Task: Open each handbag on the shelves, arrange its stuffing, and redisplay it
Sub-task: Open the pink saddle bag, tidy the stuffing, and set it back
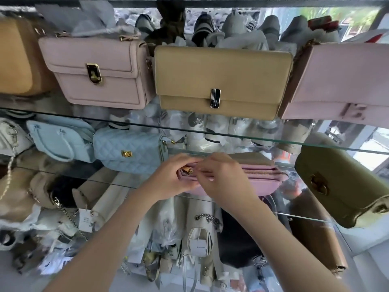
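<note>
A small pink handbag (pixel 267 180) with a gold zip along its top lies on the middle glass shelf (pixel 315 144), just below centre. My left hand (pixel 172 178) grips its left end beside a small gold fitting. My right hand (pixel 225 178) rests over the top of the bag, its fingertips pinching at the zip line near that fitting. Both hands cover the bag's left half, so I cannot tell whether the zip is open there.
On the upper shelf stand a pink flap bag (pixel 99 72), a tan clutch (pixel 221 79) and another pink bag (pixel 341 81). A quilted blue bag (pixel 130 150) sits left of my hands, an olive bag (pixel 341 186) right. More bags and wrapped stock crowd below.
</note>
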